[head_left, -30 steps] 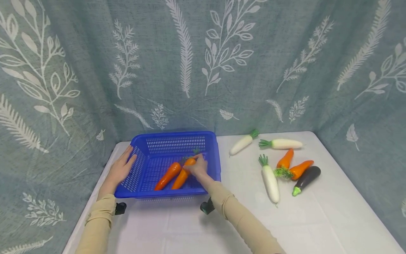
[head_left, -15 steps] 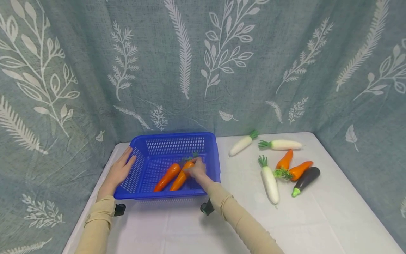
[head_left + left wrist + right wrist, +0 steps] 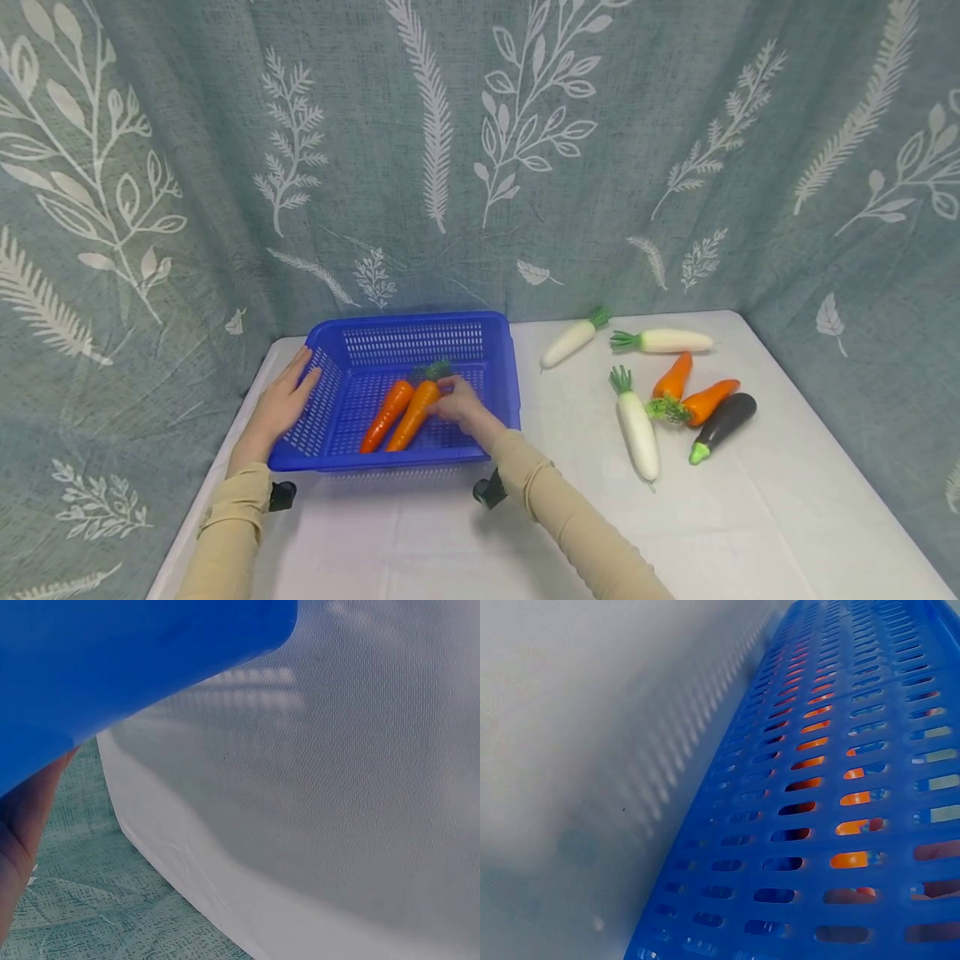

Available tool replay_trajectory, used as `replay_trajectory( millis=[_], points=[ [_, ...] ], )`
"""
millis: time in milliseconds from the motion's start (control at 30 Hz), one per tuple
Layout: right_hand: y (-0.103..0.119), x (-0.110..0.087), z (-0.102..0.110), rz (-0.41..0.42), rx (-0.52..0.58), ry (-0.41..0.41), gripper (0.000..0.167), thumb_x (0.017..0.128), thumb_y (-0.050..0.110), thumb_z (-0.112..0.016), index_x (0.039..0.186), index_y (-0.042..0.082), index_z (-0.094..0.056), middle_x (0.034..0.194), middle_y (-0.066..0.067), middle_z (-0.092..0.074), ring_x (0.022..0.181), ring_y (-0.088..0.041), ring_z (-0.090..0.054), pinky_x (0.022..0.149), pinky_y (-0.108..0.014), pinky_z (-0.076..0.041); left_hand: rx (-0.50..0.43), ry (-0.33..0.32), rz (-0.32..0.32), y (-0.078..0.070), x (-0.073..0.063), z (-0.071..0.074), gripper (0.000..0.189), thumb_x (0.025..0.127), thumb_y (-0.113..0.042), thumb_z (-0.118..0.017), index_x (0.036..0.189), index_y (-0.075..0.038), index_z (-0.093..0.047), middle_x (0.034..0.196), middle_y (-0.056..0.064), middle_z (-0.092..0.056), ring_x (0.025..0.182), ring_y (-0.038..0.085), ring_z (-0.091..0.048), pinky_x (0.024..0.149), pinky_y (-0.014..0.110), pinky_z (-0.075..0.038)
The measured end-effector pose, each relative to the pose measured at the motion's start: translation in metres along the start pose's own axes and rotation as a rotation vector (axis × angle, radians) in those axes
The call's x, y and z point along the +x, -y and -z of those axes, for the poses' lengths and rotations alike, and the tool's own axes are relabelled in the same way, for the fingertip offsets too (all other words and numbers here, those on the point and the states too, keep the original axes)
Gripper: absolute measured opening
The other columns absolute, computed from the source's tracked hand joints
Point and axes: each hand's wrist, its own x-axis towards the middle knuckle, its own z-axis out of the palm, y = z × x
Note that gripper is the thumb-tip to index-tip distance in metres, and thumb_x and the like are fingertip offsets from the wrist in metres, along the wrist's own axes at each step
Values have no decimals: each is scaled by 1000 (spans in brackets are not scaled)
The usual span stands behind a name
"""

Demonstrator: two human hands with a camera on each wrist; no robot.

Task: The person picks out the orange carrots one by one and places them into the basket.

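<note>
Inside the basket [image 3: 412, 340], the left carrot [image 3: 387, 417] and the right carrot [image 3: 415, 417] lie close together, slanting, leaves toward its back and tips at its front. Your right grip [image 3: 459, 404] reaches over its front right corner, fingertips touching the right carrot near the leaves; you cannot tell whether they pinch it or only rest there. Your left grip [image 3: 285, 400] lies along its left side, fingers straight, not clenched.

The left wrist view adds the basket's smooth underside edge, with part of that hand against it. The right wrist view shows the slotted wall from outside, orange glimpsed through it. Only the head view takes in what lies on the desk [image 3: 735, 517] right of the basket: three radishes [image 3: 638, 436], two small carrots [image 3: 672, 377] and an eggplant [image 3: 723, 427].
</note>
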Motion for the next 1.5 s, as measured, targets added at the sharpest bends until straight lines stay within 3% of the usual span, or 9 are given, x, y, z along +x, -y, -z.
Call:
replay_trajectory(
  millis=[367, 633, 767, 1000, 1267, 1500],
  points=[
    [1, -1, -1, -26, -50, 67, 55, 82, -10, -66, 135, 0, -54, 121, -20, -59, 84, -21, -57, 77, -31, -54, -3, -6, -1, -1, 0, 1, 67, 106, -42, -28, 153, 5, -14, 159, 26, -10, 142, 50, -13, 113, 64, -13],
    [0, -3, -1, -37, -53, 163, 57, 83, -9, -66, 138, 3, -53, 130, -20, -58, 107, -30, -60, 92, -43, -52, -10, -2, 1, -1, -1, 1, 67, 107, -40, -29, 153, 5, -14, 158, 26, -10, 142, 51, -13, 112, 64, -13],
    [-1, -3, 0, -39, -39, 157, 55, 84, -8, -66, 136, 3, -54, 126, -19, -60, 102, -27, -61, 92, -43, -52, -9, -3, 1, -1, -1, 1, 66, 107, -40, -29, 153, 5, -14, 159, 26, -10, 141, 51, -13, 112, 65, -13],
    [-1, -4, -1, -46, 8, 106, 51, 85, -6, -64, 135, 3, -56, 99, -10, -63, 94, -26, -63, 86, -41, -54, -11, -3, 3, -1, 0, 0, 66, 107, -40, -29, 153, 5, -15, 158, 26, -11, 141, 51, -14, 112, 65, -13],
    [-10, 10, -1, -47, 10, 117, 45, 87, -1, -66, 130, 8, -60, 106, -12, -65, 91, -25, -64, 79, -37, -55, -5, 0, 10, -1, 0, 0, 66, 107, -41, -28, 153, 5, -14, 158, 26, -10, 141, 51, -13, 112, 65, -13],
    [-2, -3, 0, -60, -14, 104, 42, 90, 1, -62, 132, 5, -59, 114, -15, -63, 99, -31, -63, 86, -42, -53, -6, 4, 10, -2, -1, 0, 67, 107, -40, -28, 153, 5, -14, 158, 26, -10, 141, 51, -13, 112, 64, -12]
  ],
)
